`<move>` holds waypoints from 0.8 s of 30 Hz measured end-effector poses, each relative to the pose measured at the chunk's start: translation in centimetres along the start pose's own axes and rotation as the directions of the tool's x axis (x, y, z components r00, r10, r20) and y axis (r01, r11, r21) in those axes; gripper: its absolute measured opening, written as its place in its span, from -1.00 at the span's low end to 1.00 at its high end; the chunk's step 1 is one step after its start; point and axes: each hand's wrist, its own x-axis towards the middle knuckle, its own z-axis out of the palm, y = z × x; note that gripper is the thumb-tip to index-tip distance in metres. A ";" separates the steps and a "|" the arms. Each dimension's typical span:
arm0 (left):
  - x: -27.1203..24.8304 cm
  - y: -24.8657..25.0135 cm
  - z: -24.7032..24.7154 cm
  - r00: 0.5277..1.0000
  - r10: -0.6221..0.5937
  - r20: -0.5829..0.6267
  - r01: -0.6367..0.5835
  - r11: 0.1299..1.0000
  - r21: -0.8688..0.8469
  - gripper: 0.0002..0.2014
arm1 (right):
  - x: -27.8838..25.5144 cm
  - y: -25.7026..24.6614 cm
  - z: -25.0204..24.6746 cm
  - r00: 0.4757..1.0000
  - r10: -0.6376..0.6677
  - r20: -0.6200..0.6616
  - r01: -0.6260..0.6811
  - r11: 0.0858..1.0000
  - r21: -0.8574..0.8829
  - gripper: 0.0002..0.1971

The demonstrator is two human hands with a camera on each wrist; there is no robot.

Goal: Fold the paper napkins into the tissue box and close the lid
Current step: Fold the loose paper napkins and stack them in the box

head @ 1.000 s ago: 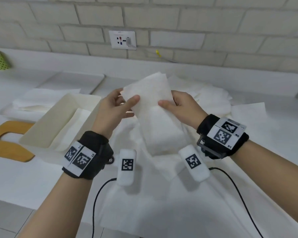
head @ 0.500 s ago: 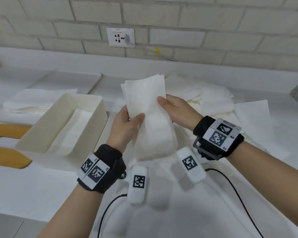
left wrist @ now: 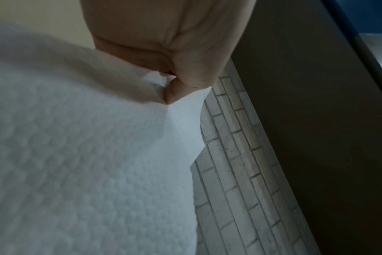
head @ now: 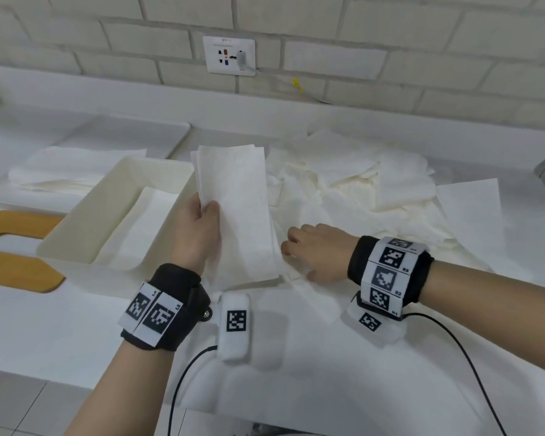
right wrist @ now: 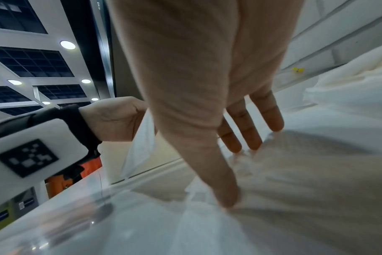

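My left hand pinches a folded white napkin by its left edge and holds it upright above the counter, just right of the open cream tissue box. In the left wrist view the thumb and fingers clamp the napkin. My right hand lies palm down with straight fingers touching a flat napkin on the counter. White paper lines the box's bottom. The wooden lid lies left of the box.
A heap of loose napkins covers the counter at back right. A stack of napkins sits on a white tray behind the box. Cables run off the front edge. A brick wall with a socket stands behind.
My right hand let go of the folded napkin and dropped onto the napkins on the counter. The left hand alone now holds the folded napkin, shifted left toward the box.
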 end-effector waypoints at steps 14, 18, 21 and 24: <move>0.7 0.0 0.9 0.999 -0.009 0.040 0.011 0.999 -0.031 -0.78 | 0.3 -0.7 -0.7 0.998 0.013 0.056 -0.004 0.986 -0.167 -0.72; 1.0 0.4 1.1 0.999 -0.012 0.048 0.015 0.999 -0.046 -0.77 | 0.4 -0.7 -1.4 0.997 0.071 0.044 -0.068 0.996 -0.057 -0.83; 1.0 0.9 1.2 1.000 -0.008 0.026 0.010 0.997 -0.071 -0.60 | 0.3 0.3 -2.0 0.988 0.154 0.000 -0.152 0.970 0.188 -0.78; 0.8 1.5 1.0 0.999 0.025 -0.048 -0.029 0.996 -0.090 -0.39 | -0.2 2.5 -2.6 0.952 0.282 -0.116 -0.198 0.862 0.466 -0.73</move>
